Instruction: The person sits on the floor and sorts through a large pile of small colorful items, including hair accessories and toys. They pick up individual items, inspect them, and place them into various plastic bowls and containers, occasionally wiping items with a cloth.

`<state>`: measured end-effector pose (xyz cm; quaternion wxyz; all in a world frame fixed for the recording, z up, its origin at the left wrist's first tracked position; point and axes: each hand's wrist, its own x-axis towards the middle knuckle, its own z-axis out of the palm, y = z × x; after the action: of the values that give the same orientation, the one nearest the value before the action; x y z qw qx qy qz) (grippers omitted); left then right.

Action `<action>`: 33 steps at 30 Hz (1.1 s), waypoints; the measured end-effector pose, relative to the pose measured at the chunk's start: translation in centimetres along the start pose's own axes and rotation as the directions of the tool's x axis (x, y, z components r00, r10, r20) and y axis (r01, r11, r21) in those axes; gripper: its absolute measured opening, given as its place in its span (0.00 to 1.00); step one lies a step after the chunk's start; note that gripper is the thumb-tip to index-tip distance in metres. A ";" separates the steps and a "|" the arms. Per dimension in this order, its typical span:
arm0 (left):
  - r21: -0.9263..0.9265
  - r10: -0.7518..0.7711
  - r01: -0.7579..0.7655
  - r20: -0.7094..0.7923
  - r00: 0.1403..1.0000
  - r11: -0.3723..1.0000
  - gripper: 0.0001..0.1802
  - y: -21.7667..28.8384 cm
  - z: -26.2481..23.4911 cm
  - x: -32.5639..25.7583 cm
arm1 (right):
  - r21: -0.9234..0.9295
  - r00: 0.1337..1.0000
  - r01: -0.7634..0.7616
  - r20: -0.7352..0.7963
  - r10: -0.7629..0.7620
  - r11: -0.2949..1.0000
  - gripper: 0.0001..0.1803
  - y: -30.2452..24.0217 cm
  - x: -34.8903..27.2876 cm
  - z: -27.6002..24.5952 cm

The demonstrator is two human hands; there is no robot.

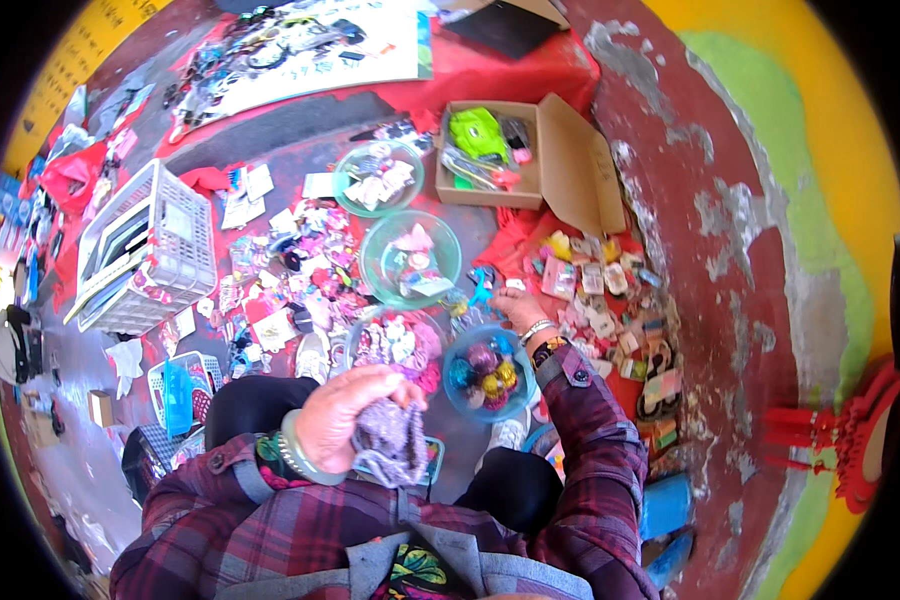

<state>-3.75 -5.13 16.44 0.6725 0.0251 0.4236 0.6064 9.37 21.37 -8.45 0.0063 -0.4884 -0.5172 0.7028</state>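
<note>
Close to my body, my left hand [342, 412] is closed around a crumpled, greyish-purple knitted piece [390, 442], which hangs from the fingers and thumb. My right hand [520, 308] reaches forward, its fingers bent together beside a small bright blue item [482, 285] and some clear bags; what the fingertips hold, if anything, is too small to make out. Just below that hand stands a blue bowl [450, 395] with shiny gold, purple and blue balls in it. Left of the bowl, between my hands, sits a heap of pink and white soft hair ties [400, 342].
Two green-tinted bowls [368, 262] with small packaged goods stand ahead. Beyond them is an open cardboard box [490, 197]. A white plastic crate [185, 225] stands left. Small goods [600, 310] cover the red cloth at right, and a colourful pile [310, 235] lies left of the bowls.
</note>
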 end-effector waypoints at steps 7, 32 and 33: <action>-0.105 -0.085 0.082 -0.033 0.996 0.991 0.11 0.6 -1.0 -0.3 | -0.781 0.959 0.165 0.269 0.087 0.602 0.13 -7.9 5.6 5.8; -0.108 -0.151 0.141 -0.092 0.984 0.984 0.10 -2.1 -0.4 1.1 | 0.724 0.779 0.425 -0.598 0.188 0.543 0.07 17.5 -8.9 -20.4; -0.114 -0.164 0.151 -0.110 0.980 0.982 0.10 -2.8 -0.5 1.4 | 0.723 0.735 0.456 -0.635 0.238 0.520 0.07 21.3 -10.6 -22.5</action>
<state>-1.92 -4.95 13.85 0.6924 -0.0802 0.4309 0.5731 41.03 22.24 -16.58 0.4751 -0.6010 -0.1014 0.6347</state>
